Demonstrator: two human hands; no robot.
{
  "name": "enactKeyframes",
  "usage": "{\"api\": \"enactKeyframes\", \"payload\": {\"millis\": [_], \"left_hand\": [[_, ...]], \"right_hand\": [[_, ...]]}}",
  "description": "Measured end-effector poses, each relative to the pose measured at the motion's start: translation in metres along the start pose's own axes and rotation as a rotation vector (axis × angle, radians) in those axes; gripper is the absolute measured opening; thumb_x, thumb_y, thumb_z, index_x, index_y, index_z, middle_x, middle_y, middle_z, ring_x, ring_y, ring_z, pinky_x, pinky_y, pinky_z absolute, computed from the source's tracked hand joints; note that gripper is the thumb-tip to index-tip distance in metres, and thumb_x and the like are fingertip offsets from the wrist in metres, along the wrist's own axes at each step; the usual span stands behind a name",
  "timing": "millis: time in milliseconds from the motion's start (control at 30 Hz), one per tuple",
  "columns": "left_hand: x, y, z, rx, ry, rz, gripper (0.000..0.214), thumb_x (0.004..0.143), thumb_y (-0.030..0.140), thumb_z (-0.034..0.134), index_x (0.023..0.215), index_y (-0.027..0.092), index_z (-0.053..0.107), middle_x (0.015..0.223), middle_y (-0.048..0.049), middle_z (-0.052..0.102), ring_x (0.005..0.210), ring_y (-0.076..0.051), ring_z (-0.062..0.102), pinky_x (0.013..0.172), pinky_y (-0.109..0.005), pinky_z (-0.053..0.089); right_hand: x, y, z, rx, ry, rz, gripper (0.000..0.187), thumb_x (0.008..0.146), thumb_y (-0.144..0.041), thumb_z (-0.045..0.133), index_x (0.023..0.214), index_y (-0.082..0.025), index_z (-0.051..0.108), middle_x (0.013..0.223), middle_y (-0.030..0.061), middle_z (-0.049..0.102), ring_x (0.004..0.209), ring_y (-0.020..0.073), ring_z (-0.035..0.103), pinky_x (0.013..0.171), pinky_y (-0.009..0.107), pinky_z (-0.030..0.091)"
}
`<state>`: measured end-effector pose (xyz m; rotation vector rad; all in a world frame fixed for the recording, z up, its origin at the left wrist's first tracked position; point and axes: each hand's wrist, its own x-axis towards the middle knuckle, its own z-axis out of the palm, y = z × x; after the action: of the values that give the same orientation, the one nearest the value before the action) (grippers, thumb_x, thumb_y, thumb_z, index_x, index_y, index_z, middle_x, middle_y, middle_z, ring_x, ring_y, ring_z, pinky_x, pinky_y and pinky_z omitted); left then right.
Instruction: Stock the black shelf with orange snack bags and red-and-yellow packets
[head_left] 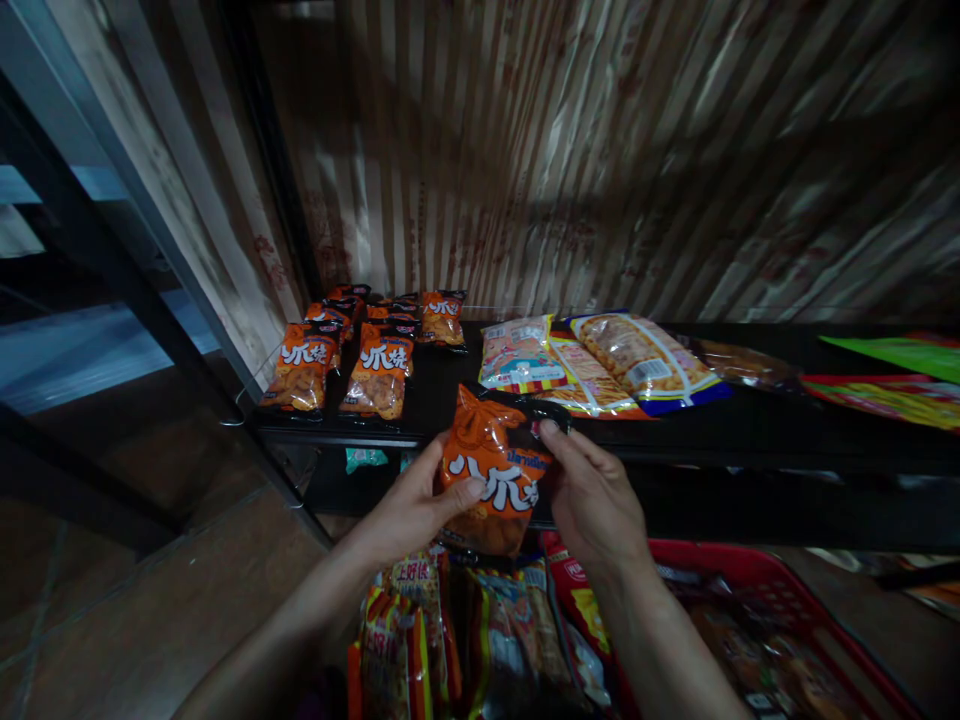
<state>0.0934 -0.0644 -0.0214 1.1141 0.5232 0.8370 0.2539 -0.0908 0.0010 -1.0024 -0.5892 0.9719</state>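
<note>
Between my two hands is an orange and black snack bag [491, 515] with white lettering, tilted in front of the shelf edge. My left hand [420, 495] grips its left side, thumb across the front. My right hand [596, 490] pinches the top right corner with the thumb on the black part. Behind it on the black shelf [435, 400], matching orange bags stand in rows at the left, among them a front bag [377, 375] and a leftmost bag [300, 372]. A single bag [442, 318] heads a third row.
Right of the orange bags lie a pink snack packet [517, 355], a blue-edged packet [645, 360] and green and red packets [892, 355]. Below my arms, a red basket [832, 640] holds several snack bags [405, 630]. A dark metal post [112, 235] rises at left; a striped curtain [480, 150] hangs behind.
</note>
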Motion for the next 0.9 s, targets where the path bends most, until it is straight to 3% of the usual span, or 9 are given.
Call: {"api": "enactKeyframes", "payload": {"millis": [67, 167, 267, 400, 500, 633, 767, 900], "left_hand": [[0.000, 0.000, 0.002, -0.010, -0.016, 0.027, 0.060, 0.077, 0.030, 0.072, 0.132, 0.024, 0.050, 0.132, -0.0083, 0.058, 0.122, -0.026, 0.053, 0.102, -0.037, 0.041], [0.001, 0.004, 0.005, -0.018, 0.057, 0.109, 0.060, 0.075, 0.030, 0.074, 0.131, 0.027, 0.052, 0.130, -0.0071, 0.060, 0.120, -0.024, 0.054, 0.100, -0.034, 0.041], [0.005, 0.010, 0.009, -0.048, 0.142, 0.180, 0.041, 0.075, 0.035, 0.073, 0.113, 0.022, 0.064, 0.114, -0.0066, 0.068, 0.105, -0.021, 0.062, 0.093, -0.031, 0.044], [0.011, 0.012, 0.014, -0.090, 0.298, 0.136, 0.023, 0.070, 0.034, 0.076, 0.081, 0.015, 0.067, 0.079, -0.0018, 0.069, 0.073, -0.013, 0.061, 0.072, -0.024, 0.046], [0.013, 0.007, 0.018, -0.124, 0.471, 0.105, 0.022, 0.068, 0.032, 0.075, 0.065, 0.015, 0.061, 0.060, 0.0034, 0.060, 0.057, -0.007, 0.052, 0.058, -0.019, 0.040], [0.014, 0.002, 0.022, -0.214, 0.512, 0.120, 0.031, 0.065, 0.037, 0.077, 0.059, 0.016, 0.054, 0.053, 0.0063, 0.054, 0.048, -0.005, 0.045, 0.051, -0.018, 0.035], [0.017, 0.006, 0.021, -0.308, 0.546, 0.168, 0.032, 0.062, 0.038, 0.079, 0.062, 0.017, 0.054, 0.054, 0.0059, 0.056, 0.047, -0.007, 0.049, 0.050, -0.019, 0.037], [0.021, 0.016, 0.015, -0.377, 0.639, 0.249, 0.030, 0.060, 0.035, 0.080, 0.068, 0.016, 0.058, 0.064, 0.0023, 0.065, 0.055, -0.010, 0.058, 0.058, -0.022, 0.045]], "right_hand": [[0.002, 0.001, -0.002, 0.021, 0.052, 0.009, 0.028, 0.053, -0.041, 0.086, 0.072, -0.024, 0.075, 0.075, 0.0009, 0.074, 0.071, 0.0205, 0.068, 0.067, 0.032, 0.055], [0.002, 0.002, -0.006, -0.020, 0.039, 0.015, 0.027, 0.056, -0.041, 0.084, 0.074, -0.024, 0.075, 0.072, 0.0004, 0.073, 0.065, 0.0191, 0.066, 0.060, 0.031, 0.053], [-0.001, 0.004, -0.010, -0.156, -0.026, -0.030, 0.021, 0.062, -0.041, 0.081, 0.068, -0.022, 0.073, 0.065, -0.0015, 0.069, 0.059, 0.0158, 0.061, 0.056, 0.028, 0.050], [-0.006, 0.010, -0.015, -0.299, -0.043, -0.094, 0.023, 0.067, -0.041, 0.078, 0.060, -0.022, 0.070, 0.060, -0.0048, 0.065, 0.054, 0.0115, 0.055, 0.053, 0.023, 0.045], [-0.008, 0.015, -0.019, -0.364, -0.021, -0.139, 0.024, 0.069, -0.043, 0.076, 0.062, -0.021, 0.069, 0.061, -0.0047, 0.065, 0.055, 0.0119, 0.055, 0.053, 0.023, 0.045], [-0.009, 0.019, -0.022, -0.378, -0.028, -0.173, 0.025, 0.073, -0.046, 0.072, 0.070, -0.021, 0.071, 0.065, -0.0032, 0.067, 0.061, 0.0151, 0.059, 0.056, 0.025, 0.047], [-0.010, 0.012, -0.018, -0.354, -0.268, -0.092, 0.029, 0.082, -0.048, 0.063, 0.098, -0.025, 0.071, 0.092, 0.0004, 0.073, 0.084, 0.0195, 0.066, 0.073, 0.029, 0.053], [-0.013, 0.006, -0.016, -0.393, -0.586, 0.054, 0.058, 0.079, -0.042, 0.069, 0.133, -0.031, 0.049, 0.133, 0.0032, 0.058, 0.118, 0.0222, 0.056, 0.099, 0.037, 0.047]]}}
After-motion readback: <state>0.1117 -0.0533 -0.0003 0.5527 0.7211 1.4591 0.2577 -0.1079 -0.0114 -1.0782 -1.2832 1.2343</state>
